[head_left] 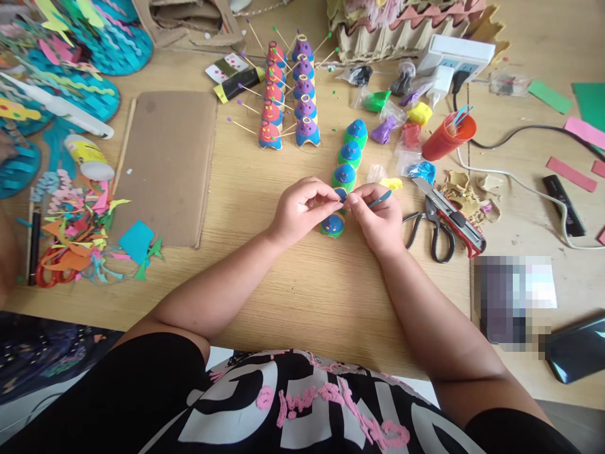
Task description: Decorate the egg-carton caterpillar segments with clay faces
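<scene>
My left hand (305,205) is closed in a pinch, its fingertips meeting those of my right hand; anything between them is too small to make out. My right hand (380,217) is also closed, with a small blue plastic modelling tool (380,200) sticking out past its fingers. Both hands are over a row of several blue and green clay-covered cups with little faces. The nearest cup (332,224) sits just below my fingertips, and another cup (344,176) stands beyond them. One cup between is partly hidden by my fingers.
Red-and-blue cups (270,113) and purple-and-blue cups (306,107) with pin-like sticks stand behind. At right are black-handled scissors (431,230), a utility knife (451,217), an orange cup (449,136) and bagged clay. Cardboard (163,170) and paper scraps (75,233) lie left; a phone (579,347) lies right.
</scene>
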`<state>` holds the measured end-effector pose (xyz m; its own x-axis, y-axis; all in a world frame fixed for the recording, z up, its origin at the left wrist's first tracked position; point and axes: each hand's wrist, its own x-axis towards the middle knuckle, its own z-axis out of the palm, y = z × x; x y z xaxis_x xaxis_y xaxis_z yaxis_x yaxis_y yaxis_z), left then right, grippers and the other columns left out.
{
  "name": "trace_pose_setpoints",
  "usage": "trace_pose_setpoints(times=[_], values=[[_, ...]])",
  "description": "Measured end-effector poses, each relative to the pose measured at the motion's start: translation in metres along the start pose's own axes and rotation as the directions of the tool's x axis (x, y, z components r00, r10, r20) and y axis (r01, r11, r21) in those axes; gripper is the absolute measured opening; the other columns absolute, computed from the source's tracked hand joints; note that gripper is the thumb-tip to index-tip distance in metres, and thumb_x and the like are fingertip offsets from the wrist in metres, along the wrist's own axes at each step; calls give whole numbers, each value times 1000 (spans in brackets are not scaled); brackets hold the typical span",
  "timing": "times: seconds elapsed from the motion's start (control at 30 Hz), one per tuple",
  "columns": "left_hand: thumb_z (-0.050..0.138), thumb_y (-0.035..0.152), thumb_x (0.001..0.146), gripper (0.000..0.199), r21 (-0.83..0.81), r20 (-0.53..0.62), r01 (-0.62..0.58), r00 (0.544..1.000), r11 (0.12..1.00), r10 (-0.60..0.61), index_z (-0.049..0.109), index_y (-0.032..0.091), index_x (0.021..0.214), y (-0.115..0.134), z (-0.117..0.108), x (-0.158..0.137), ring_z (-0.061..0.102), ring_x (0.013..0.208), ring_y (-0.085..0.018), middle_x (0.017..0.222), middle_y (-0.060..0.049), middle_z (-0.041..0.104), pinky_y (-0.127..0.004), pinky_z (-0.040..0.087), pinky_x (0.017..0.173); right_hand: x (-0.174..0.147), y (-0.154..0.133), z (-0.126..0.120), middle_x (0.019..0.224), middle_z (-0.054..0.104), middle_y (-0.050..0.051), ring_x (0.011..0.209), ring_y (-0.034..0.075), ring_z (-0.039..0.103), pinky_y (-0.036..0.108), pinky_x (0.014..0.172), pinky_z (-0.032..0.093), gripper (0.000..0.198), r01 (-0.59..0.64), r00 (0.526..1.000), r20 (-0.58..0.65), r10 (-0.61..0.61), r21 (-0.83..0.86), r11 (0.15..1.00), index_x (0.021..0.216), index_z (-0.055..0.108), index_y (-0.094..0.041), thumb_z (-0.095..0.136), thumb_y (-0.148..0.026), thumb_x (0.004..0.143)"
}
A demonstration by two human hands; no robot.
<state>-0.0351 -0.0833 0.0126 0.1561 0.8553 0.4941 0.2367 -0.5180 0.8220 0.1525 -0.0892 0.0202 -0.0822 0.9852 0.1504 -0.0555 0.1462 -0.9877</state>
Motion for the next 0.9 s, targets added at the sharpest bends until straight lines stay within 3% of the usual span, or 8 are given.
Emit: trace_pose_setpoints(times=[0.23,0.5,0.7,0.9], values=[[81,34,99,15,35,-2,-110,994,993,110,78,22,91,1,0,0,69,81,-14,88,-2,79,-28,50,70,1,2,-1,78,75,0,72,13,67,30,70,59,54,5,1000,26,-5,-5,1000,83,69,-24,83,-75,84],[82,38,99,19,84,-15,-143,989,986,145,77,22,90,-1,1,0,68,79,-14,86,-2,77,-28,49,69,-2,0,1,75,73,-1,65,11,61,27,59,52,52,-4,998,67,4,0,1000,85,71,-23,88,-72,80],[80,22,99,6,95,4,-200,980,975,201,76,22,93,-2,0,-1,69,82,-13,87,-1,75,-27,50,70,-3,-3,3,75,72,0,64,11,61,27,58,51,55,-50,995,87,50,-3,999,85,71,-23,90,-73,76],[78,22,100,1,106,-13,-208,978,972,210,78,22,98,-1,1,-1,69,82,-13,90,-1,77,-26,52,71,-1,-2,2,74,75,1,65,13,63,27,59,54,57,-60,996,69,63,-42,997,83,74,-22,86,-78,78]])
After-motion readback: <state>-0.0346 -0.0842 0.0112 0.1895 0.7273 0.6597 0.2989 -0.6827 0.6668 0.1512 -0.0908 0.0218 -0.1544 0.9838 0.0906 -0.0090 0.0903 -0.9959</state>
